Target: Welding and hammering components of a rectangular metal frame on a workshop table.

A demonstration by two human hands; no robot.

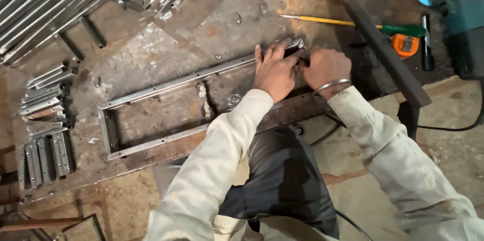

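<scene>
Rusty, scarred steel plate surface [166, 49] carries everything. Long rectangular frame of grey steel angle [151, 89] lies flat across it, far right corner under my hands. Bundle of bright steel strips [45, 4] top left, stack of short cut angle pieces [43, 115] at left edge. Teal power tool [461, 14], yellow-handled file [322, 20] and orange tape measure [406, 44] top right. Left hand [275, 72]: fingers spread, flat on frame corner. Right hand [326, 68]: grip curled tight at same corner, touching the left; can't tell what it pinches.

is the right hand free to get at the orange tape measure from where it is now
Probably yes: the right hand is pressed on the metal frame's corner, but only a dark steel bar lies between it and the orange tape measure.
</scene>
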